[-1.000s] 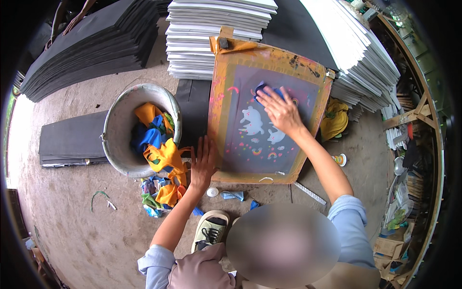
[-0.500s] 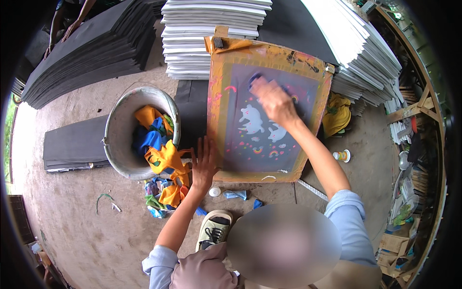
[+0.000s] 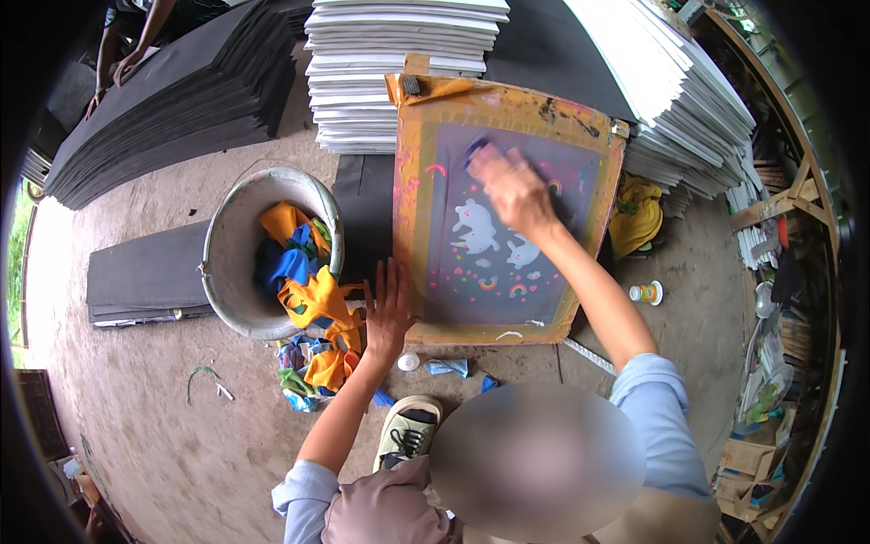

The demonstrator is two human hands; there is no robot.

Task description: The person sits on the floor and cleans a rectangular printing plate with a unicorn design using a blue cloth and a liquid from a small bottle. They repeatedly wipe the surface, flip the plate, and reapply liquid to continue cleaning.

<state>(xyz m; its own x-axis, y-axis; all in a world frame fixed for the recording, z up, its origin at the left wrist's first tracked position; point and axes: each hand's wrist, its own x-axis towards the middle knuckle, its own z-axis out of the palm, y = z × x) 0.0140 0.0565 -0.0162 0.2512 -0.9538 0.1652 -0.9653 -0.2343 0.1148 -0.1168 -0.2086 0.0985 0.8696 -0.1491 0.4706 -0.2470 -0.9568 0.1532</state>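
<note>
A printing screen in an orange-taped frame leans on dark sheets, its grey mesh showing pale animals and small rainbows. My right hand, smeared by motion, presses on the upper part of the mesh. Under its fingers is a small dark blue thing, too blurred for its kind to show. My left hand has its fingers stretched out against the lower left edge of the frame. Next to that hand, orange and blue cloth rags hang out of a grey bucket.
White sheet stacks stand behind the screen and to its right. A black sheet stack rises at the upper left, with another person's hands on it. A small tub and a yellow cloth lie at the right.
The whole view has shifted slightly. My right hand stays on the upper mesh, still blurred, and my left hand keeps its place at the frame's edge.
</note>
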